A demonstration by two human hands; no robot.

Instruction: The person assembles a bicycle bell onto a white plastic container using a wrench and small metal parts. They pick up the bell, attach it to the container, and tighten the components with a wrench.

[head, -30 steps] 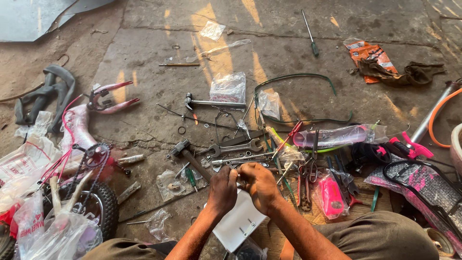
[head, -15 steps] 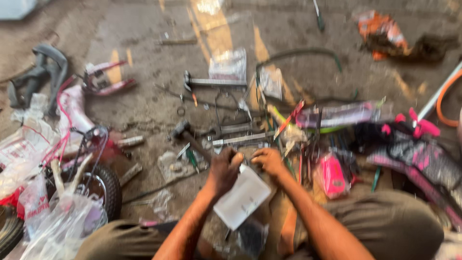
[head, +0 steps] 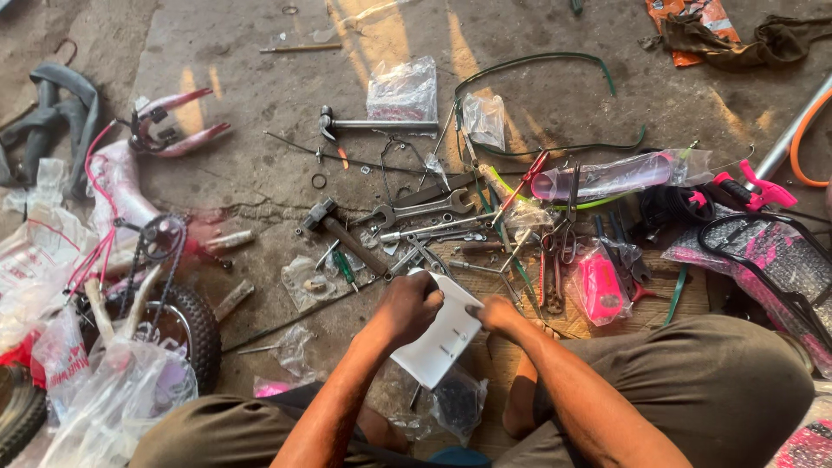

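Your left hand (head: 409, 305) and right hand (head: 496, 314): both closed on the edges of a white flat plate (head: 436, 342), held between your knees just above the ground. Beyond: hammer (head: 340, 232), open-end wrench (head: 420, 208), pliers (head: 551, 277), pink plastic part (head: 600, 290). Left: small wheel (head: 178, 322). Farther: clear bags (head: 402, 89), green cable (head: 555, 62).

Cracked grey concrete floor (head: 260, 186) – scattered on it: dark-headed hammer (head: 342, 234), steel open-ended spanner (head: 416, 210), clear crumpled plastic bag (head: 401, 89), small black-tyred wheel (head: 178, 325), pink plastic-wrapped part (head: 601, 289).
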